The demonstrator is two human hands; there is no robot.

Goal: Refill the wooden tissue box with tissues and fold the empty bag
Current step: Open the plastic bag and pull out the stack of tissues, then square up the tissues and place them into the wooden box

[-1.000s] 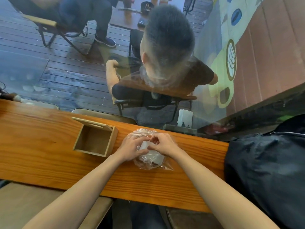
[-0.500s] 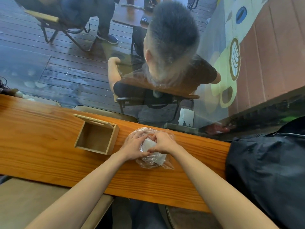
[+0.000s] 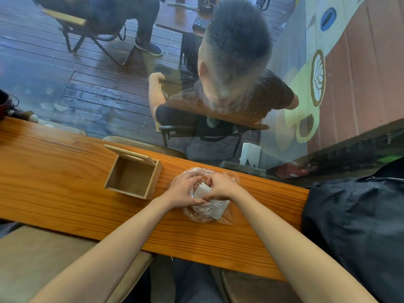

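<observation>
Both hands are right on the package at the middle of the wooden counter [image 3: 65, 193]. The left hand [image 3: 183, 192] has its fingers curled over the left side of the clear plastic bag [image 3: 209, 212], thumb reaching along the near edge, gripping the wrap. The right hand [image 3: 220, 186] mirrors it from the other side, fingers bent down into the top of the bag, pinching the plastic where the two hands meet. Between them the white stack of tissues [image 3: 202, 190] peeks out, with more of it showing through the crinkled film below the right wrist. The bag lies flat on the counter, near its far edge. Just to the left of the left hand sits the wooden tissue box [image 3: 131, 178], open at the top, its inside bare wood and nothing in it, its lid [image 3: 129, 153] lying tilted along the far rim. Box and bag are close but not touching. At the right end of the counter a dark jacket [image 3: 354, 226] is heaped up. Beyond the counter is a glass pane, and through it a person seated on a chair on a wooden deck, seen from above.
</observation>
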